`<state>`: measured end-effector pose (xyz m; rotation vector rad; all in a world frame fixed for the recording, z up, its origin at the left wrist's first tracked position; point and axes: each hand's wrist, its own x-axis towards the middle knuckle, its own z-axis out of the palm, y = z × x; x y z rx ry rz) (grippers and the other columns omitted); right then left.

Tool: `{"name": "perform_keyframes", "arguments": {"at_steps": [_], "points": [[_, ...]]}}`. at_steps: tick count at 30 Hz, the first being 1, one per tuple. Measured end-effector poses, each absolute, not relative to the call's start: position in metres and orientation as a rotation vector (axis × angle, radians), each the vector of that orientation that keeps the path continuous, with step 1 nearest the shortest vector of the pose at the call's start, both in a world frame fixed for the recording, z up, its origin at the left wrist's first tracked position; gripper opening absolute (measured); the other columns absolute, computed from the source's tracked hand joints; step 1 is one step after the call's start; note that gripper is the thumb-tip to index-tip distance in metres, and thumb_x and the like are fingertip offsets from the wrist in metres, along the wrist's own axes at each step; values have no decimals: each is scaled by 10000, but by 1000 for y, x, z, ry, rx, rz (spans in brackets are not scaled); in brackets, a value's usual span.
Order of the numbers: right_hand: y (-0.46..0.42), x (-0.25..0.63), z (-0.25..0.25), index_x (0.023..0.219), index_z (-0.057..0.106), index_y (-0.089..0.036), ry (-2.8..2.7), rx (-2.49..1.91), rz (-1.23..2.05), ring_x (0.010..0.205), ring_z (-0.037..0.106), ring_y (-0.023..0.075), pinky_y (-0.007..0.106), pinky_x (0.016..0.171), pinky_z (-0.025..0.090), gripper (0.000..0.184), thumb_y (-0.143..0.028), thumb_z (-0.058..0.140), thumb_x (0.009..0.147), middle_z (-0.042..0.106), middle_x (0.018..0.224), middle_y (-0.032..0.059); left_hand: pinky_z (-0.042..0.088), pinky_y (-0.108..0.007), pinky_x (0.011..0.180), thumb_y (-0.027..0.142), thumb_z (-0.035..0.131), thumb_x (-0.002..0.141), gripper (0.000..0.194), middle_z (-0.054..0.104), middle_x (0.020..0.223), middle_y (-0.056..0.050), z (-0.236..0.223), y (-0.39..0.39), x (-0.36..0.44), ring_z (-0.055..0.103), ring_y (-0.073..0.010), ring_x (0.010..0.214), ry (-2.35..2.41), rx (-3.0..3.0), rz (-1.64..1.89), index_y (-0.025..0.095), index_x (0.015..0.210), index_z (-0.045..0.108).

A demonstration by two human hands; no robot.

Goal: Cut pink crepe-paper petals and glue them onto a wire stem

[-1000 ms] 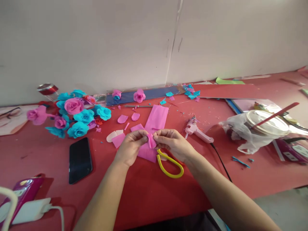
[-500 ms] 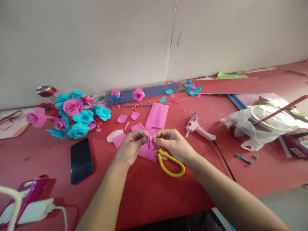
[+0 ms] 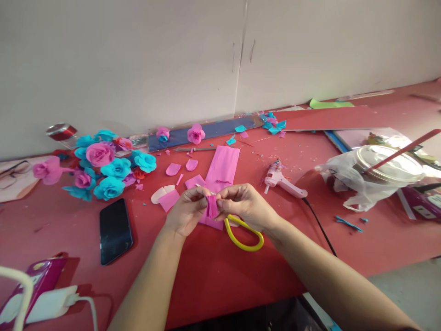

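Note:
Between my two hands is a small folded piece of pink crepe paper [image 3: 212,208], darker along its folds. My left hand [image 3: 188,208] pinches its left edge between thumb and fingers. From the other side my right hand [image 3: 245,207] grips it the same way. Behind and under the hands lies a larger pink paper strip [image 3: 223,164]. Yellow-handled scissors [image 3: 250,248] rest just below my right hand, their blades hidden. Cut pink petals [image 3: 173,169] and a square pink piece [image 3: 169,200] are scattered to the left of the hands.
A pink glue gun [image 3: 286,185] with a black cord lies right of the hands. Blue and pink paper flowers [image 3: 115,168] cluster at left, above a black phone [image 3: 116,232]. Farther right sit a plastic bag [image 3: 365,191] and a lidded container [image 3: 389,161].
The folded pink paper between my fingers has turned and now shows a wider, pleated face pointing downward. Both hands stay in nearly the same place.

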<state>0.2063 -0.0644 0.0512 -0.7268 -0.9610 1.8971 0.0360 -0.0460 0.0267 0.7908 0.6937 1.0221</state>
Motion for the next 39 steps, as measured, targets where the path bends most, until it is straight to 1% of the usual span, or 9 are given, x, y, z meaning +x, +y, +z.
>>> {"name": "perform_keyframes", "arguments": {"at_steps": [4,10,16,22,25,28,33,36,39], "points": [[-65,206,53,713,692,-125,-980,-742,1900,554,649,103,238,618,570,219,-302,803,647,654,604,-19,451,-244,606,256,864,543,207,645,666,10,27,-46,37,569,-107,625,674,792,1015,182,663,713],[-69,204,52,706,628,-134,-1119,-900,1700,468,563,79,171,439,436,197,-313,692,755,586,544,-28,444,-224,608,239,864,543,216,624,660,20,25,-48,43,552,-94,631,698,781,1029,179,665,697],[-73,198,55,708,562,-154,-1214,-925,1427,516,505,64,184,505,431,156,-262,583,819,551,585,-36,441,-215,632,230,865,543,257,619,701,23,21,-49,47,531,-88,648,751,722,1085,189,723,686],[-72,201,53,808,595,-158,-1244,-905,1438,600,555,86,216,593,465,133,-235,502,863,576,668,-22,443,-214,636,255,857,557,245,617,667,27,24,-48,45,538,-84,634,753,714,1133,187,722,690],[-71,202,51,893,604,-177,-1218,-936,1436,650,563,93,220,618,463,105,-255,599,822,598,745,-23,449,-198,677,209,853,553,215,647,695,16,29,-48,45,564,-83,677,868,783,1200,170,703,703],[-69,201,48,849,609,-169,-1167,-943,1493,647,561,97,216,610,451,186,-258,722,731,613,723,-23,449,-190,696,192,830,589,193,671,731,5,33,-49,46,583,-87,710,927,846,1240,172,751,728],[-63,200,45,791,641,-137,-712,-859,1831,586,568,76,186,584,449,165,-264,728,732,624,672,-2,474,-262,747,313,710,756,238,707,851,-45,35,-51,47,621,-140,781,849,874,1214,191,958,742],[-60,203,44,810,653,-125,-496,-748,2058,568,550,60,161,563,453,130,-177,718,709,605,669,-3,457,-270,833,217,740,722,310,700,919,-39,38,-54,48,611,-156,882,864,986,1177,215,1032,728],[-59,204,43,886,640,-141,-390,-581,2227,555,518,52,152,522,432,226,-97,692,671,579,683,-17,448,-260,867,181,750,704,263,666,1022,-47,40,-56,48,581,-172,985,845,1061,1144,213,965,745]]}}
